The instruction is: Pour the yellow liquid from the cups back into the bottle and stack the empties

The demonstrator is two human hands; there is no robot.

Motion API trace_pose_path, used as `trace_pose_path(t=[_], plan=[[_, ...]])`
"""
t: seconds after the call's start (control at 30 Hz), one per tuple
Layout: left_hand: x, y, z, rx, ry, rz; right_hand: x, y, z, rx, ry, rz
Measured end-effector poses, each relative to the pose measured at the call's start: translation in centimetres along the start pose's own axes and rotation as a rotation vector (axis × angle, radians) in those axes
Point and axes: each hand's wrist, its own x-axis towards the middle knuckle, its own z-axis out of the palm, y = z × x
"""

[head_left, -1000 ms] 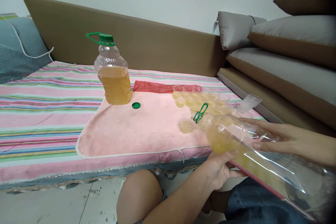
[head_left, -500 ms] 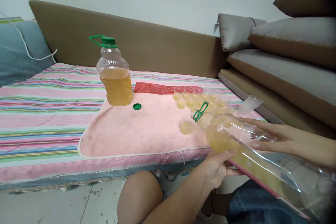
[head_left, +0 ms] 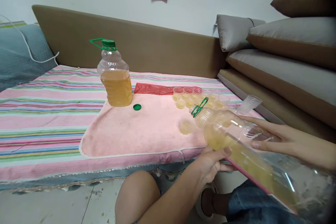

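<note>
A large clear bottle [head_left: 244, 147] of yellow liquid lies tilted in both hands, its uncapped mouth with a green ring handle pointing left. My left hand [head_left: 212, 162] grips it from below near the shoulder. Around its far side, my right hand [head_left: 270, 138] holds the body. Just left of the mouth, a small clear cup [head_left: 185, 126] with yellowish liquid stands on the pink cloth [head_left: 126, 129]. Behind the bottle neck are rows of similar cups [head_left: 180, 103]. A green cap [head_left: 137, 106] lies on the cloth, beside an upright capped bottle [head_left: 117, 85] of amber liquid.
A red plastic bag [head_left: 154, 89] lies behind the cloth on the striped sheet [head_left: 39, 112]. Stacked clear cups [head_left: 250, 104] lean at the right, near piled cushions [head_left: 283, 66]. A brown board [head_left: 157, 49] runs along the back. My knee [head_left: 138, 196] is below the edge.
The held bottle's mouth has risen slightly and its body is a little less tilted. My left hand has shifted slightly left with it. Both hands keep their hold.
</note>
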Motion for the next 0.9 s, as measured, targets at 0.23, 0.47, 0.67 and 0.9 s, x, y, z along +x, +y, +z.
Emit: trace_pose_path(t=[0.23,0.47,0.67,0.9], plan=[[-1.2,1.7,-1.0,0.034,-0.026,0.063,-1.0,-0.4,0.2,0.1,-0.126,-0.003],[-4.2,5.4,-0.6,0.159,-0.023,0.184,-2.1,-2.2,1.9,0.388,-0.044,-0.082],[-6.4,8.0,-1.6,0.114,0.155,0.364,-1.5,-4.9,5.6,0.685,0.013,-0.202],[-10.7,12.2,-3.4,0.032,0.6,0.705,1.8,-11.2,12.7,1.004,0.035,-0.398]])
